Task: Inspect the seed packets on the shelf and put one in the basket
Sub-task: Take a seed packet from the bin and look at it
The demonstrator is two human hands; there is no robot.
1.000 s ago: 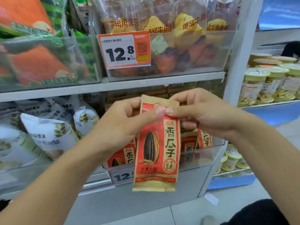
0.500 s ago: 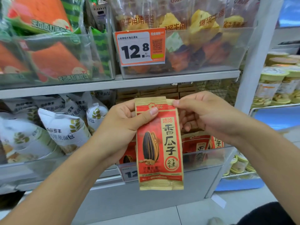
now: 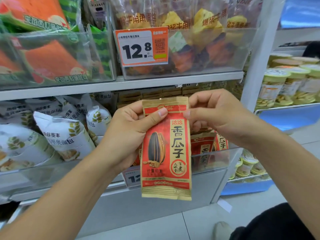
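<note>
At the centre of the frame, a red-and-tan sunflower seed packet (image 3: 166,149) hangs upright in front of the shelf (image 3: 121,85), held by both hands at its top. The left hand (image 3: 128,134) curls round its left edge with the thumb pressed on the front; the right hand (image 3: 213,115) pinches the top right corner. More seed packets (image 3: 204,148) stand in the clear bin behind, below the orange 12.8 price tag (image 3: 142,46).

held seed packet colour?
Red paper seed packet with tan kraft edges, black striped seed picture; head view.

One head camera looks forward and slightly down, close on the shelf (image 3: 121,86); the wide lens seems to bend the edges
</note>
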